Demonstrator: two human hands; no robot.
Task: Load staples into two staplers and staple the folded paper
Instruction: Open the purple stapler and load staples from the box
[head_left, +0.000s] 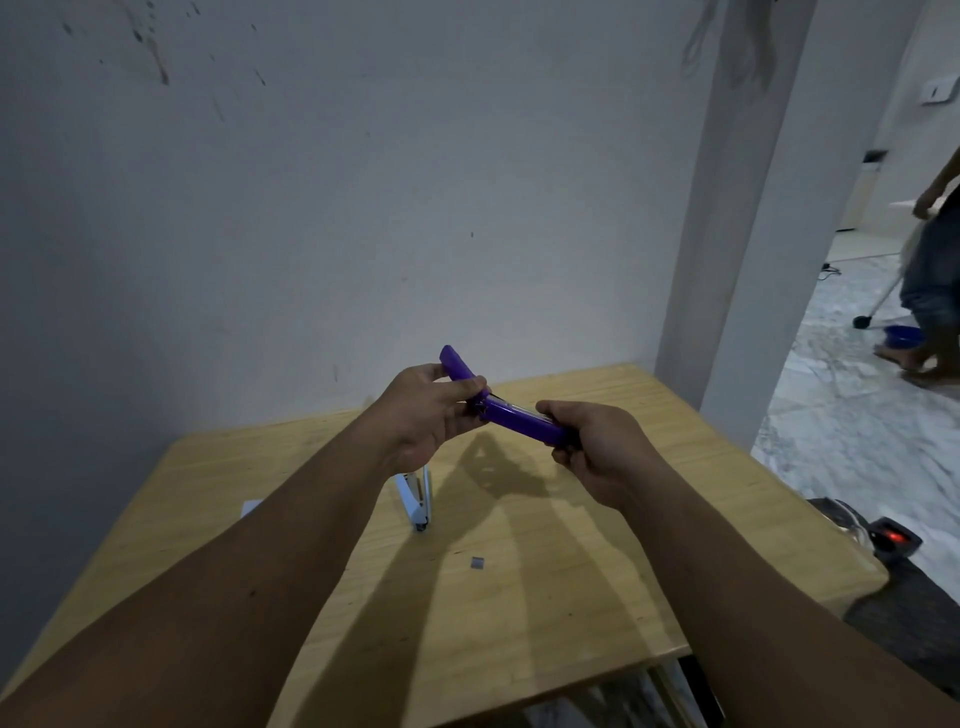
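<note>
A purple stapler (511, 415) is held in the air above the wooden table (597, 519), swung wide open at its hinge. My left hand (431, 415) grips the upper half, which points up and left. My right hand (597, 441) grips the other half at its right end. A white stapler (418, 499) lies open on the table below my left wrist. A small strip of staples (477, 563) rests on the table nearer to me. A white corner of paper (251, 506) peeks out beside my left forearm, mostly hidden.
A grey wall stands just behind the table, with a pillar at the right. Beyond the pillar a person (930, 280) walks on a marble floor near a blue bowl (903, 335). A black device with a red light (894, 535) lies on the floor right of the table.
</note>
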